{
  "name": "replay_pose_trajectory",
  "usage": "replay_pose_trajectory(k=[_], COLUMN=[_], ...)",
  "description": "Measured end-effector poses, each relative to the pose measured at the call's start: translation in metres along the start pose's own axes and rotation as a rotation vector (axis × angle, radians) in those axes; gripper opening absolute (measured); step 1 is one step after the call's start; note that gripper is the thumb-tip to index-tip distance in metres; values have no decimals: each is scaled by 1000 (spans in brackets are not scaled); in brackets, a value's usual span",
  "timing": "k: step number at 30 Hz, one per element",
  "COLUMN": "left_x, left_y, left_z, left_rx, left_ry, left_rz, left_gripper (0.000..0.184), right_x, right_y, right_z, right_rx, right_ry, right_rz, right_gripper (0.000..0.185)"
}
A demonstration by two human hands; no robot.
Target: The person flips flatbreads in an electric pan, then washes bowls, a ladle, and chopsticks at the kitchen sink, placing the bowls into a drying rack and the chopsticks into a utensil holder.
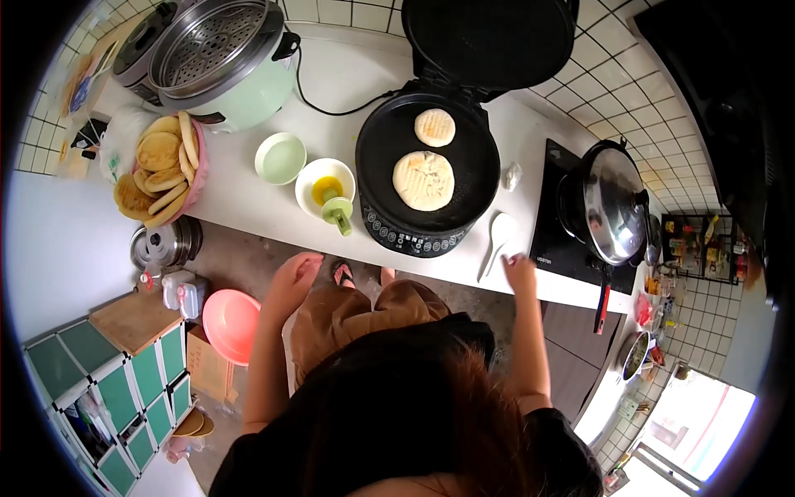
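My left hand hangs in front of the counter edge below the bowls, its fingers curled together with nothing visible in them. My right hand is at the counter edge, fingers closed; what they hold, if anything, is too small to make out. Just left of it lies a white spoon. An open electric griddle bears a small flatbread and a larger flatbread. Left of the griddle are a pale green bowl and a white bowl with yellow liquid and a green-handled tool.
Flatbreads fill a pink basket at the left, by a large cooker. A lidded pan sits on the black cooktop at the right, its handle past the counter edge. A pink basin stands below left.
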State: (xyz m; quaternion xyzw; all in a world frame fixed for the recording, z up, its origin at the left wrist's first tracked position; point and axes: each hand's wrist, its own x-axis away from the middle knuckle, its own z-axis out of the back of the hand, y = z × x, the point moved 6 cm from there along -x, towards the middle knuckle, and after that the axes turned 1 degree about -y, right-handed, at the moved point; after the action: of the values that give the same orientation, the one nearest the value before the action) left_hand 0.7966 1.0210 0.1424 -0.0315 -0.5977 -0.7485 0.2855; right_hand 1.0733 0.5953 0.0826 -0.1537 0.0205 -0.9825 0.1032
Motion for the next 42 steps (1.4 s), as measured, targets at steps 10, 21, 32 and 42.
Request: replay_pose_trajectory(k=[10, 21, 32, 42], left_x=[-13, 5, 25, 45], left_y=[28, 15, 16, 10], left_z=[-33, -17, -13, -6], left_rx=[-17, 8, -35, -6], left_ry=[-251, -147, -43, 65], left_rz=[-131, -68, -5, 80], left_gripper=[19, 20, 20, 20], right_x=[36, 36, -13, -83], right_y=[4, 78, -52, -109], right_z=[-73, -25, 92, 78], right_rx=[-288, -845, -493, -489], right_ry=[13, -40, 259, 35], right_rz=[-234, -407, 276, 430], right_gripper=[40, 18, 19, 21])
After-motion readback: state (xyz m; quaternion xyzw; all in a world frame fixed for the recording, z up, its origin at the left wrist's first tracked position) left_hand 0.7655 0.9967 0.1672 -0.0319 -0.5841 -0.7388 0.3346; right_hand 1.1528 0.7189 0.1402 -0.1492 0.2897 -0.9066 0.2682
